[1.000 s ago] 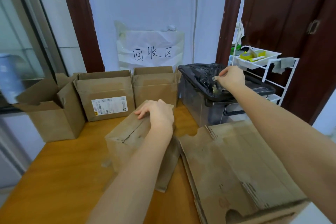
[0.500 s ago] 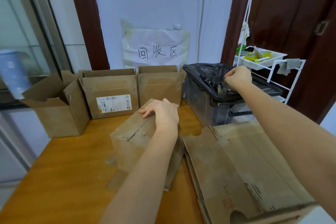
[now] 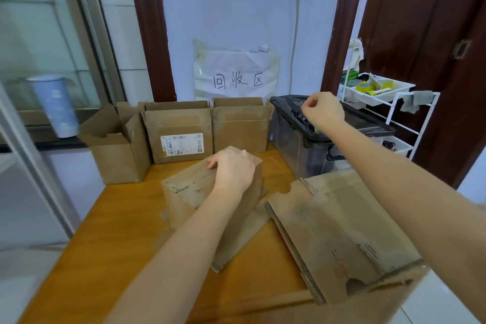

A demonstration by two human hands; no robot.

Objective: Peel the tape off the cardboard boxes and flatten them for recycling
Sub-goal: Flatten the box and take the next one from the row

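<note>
Three open cardboard boxes [image 3: 178, 134] stand along the back of the wooden table [image 3: 110, 244], beside a bin lined with a black bag [image 3: 292, 110]. Flattened cardboard [image 3: 339, 231] lies at the right. At the centre a closed box [image 3: 192, 192] sits under the left hand [image 3: 232, 172], fingers flat on top. Over the bin, the right hand [image 3: 322, 110] is curled; whether it pinches anything, I cannot tell.

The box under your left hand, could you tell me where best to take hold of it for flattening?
Judging by its tilt, take the box by its raised top edges, coming from above, one hand each side. The left hand already rests there; the flaps seem loose.
</note>
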